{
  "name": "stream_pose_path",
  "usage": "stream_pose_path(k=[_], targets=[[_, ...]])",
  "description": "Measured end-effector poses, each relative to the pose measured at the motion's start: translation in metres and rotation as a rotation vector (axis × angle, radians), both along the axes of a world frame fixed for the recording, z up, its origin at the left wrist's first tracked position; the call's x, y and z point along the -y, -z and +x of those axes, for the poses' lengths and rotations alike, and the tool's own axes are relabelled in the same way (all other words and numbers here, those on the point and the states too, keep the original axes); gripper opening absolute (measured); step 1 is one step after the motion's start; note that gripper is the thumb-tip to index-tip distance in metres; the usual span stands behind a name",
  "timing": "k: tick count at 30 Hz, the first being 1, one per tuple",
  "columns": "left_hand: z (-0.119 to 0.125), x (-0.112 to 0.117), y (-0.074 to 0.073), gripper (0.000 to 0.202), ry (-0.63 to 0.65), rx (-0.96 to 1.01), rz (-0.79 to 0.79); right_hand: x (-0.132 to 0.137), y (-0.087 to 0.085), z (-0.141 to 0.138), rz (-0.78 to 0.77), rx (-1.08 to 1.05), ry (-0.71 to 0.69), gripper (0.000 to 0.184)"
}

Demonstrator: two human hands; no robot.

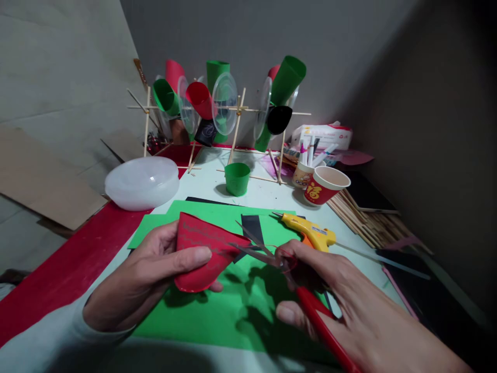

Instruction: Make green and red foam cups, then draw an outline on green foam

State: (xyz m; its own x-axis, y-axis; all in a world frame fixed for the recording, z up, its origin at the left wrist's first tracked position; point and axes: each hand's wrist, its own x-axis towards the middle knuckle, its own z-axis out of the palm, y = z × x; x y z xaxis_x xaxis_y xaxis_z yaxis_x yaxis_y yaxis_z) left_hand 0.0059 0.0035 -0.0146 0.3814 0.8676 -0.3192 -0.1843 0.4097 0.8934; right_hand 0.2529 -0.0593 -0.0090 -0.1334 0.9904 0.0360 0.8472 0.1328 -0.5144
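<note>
My left hand (155, 269) grips a red paper cup-shaped piece (198, 259) with grey wavy lines on it, the thumb lying across its face. A pair of red-handled scissors (314, 311) is in my right hand (334, 295). Its blades stand apart, with the lower one at the right tip of the red piece. Whether the blade touches the paper is hard to tell. Beneath both hands lie green sheets (186, 324), with a black paper strip (252, 230) on top. Just beyond my right hand rests a yellow glue gun (310, 230).
A stick frame (235, 129) carrying clear discs and red, green and black cups stands at the back. A green cup (237, 180) sits before it. White plastic bowls (142, 182) are on the left. At right are a red paper cup (326, 186), pens (310, 150) and wooden sticks (365, 220).
</note>
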Motion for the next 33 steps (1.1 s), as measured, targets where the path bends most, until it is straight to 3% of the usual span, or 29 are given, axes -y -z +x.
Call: stream_pose_path(k=[14,19,27,33], targets=[[-0.004,0.002,0.002,0.037,0.048,-0.112,-0.024,-0.003,-0.006,-0.012,-0.031,-0.131,-0.010,0.018],[-0.003,0.003,0.002,0.047,0.077,-0.170,-0.042,0.000,-0.003,-0.009,-0.040,-0.133,-0.060,0.022],[-0.004,0.001,0.001,0.034,0.128,-0.138,-0.048,0.002,0.001,-0.008,-0.024,-0.130,-0.058,0.026],[-0.002,0.002,-0.002,0.039,0.109,-0.150,-0.078,0.001,0.001,-0.006,-0.008,-0.156,-0.070,0.031]])
